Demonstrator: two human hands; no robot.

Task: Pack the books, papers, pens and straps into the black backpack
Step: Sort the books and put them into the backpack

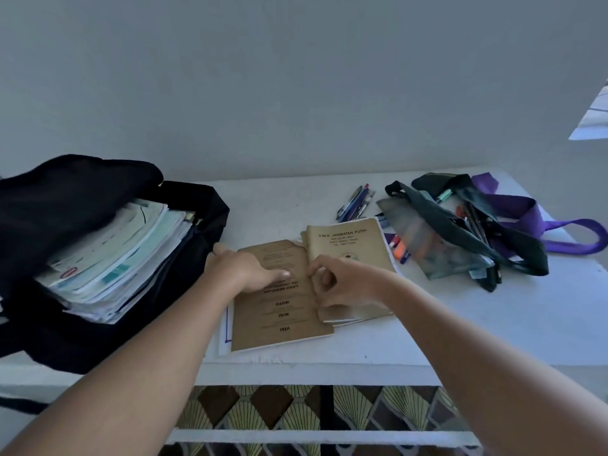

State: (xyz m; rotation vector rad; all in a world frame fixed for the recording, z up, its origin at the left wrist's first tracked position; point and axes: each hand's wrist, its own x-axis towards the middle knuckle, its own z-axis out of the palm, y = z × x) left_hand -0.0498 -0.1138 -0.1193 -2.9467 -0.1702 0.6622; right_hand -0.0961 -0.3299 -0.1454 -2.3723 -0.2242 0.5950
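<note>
1. Farthest left of the brown exercise books sits the black backpack (108,258), lying on the white table (493,324) with its mouth gaping toward the books. It already holds a thick stack of papers and workbooks (112,255), so the first part of the packing looks done.

2. Your left hand (243,273) lies flat, fingers straight, pressing on the left brown book (279,311), just beside the backpack's opening. It grips nothing.

3. That left book lies cover-down and turned away from you, its long axis running from you toward the wall, with a white sheet (225,327) peeking out under its left edge. The top corner looks torn.

4. Your right hand (339,284) has its fingers curled, pinching the inner edge of the right brown book (348,248), which overlaps the left one and sits atop a thin pile of others.

5. The move turns on this: the bag lies left of both books, so your left hand is nearer. Square the books together, then slide them leftward, probably long edge first.

6. Beyond the books, toward the wall, lie loose pens (355,200). Right of the books are a clear pencil pouch (424,241), a dark strap (477,232) and a purple strap (539,225), all unpacked.
</note>
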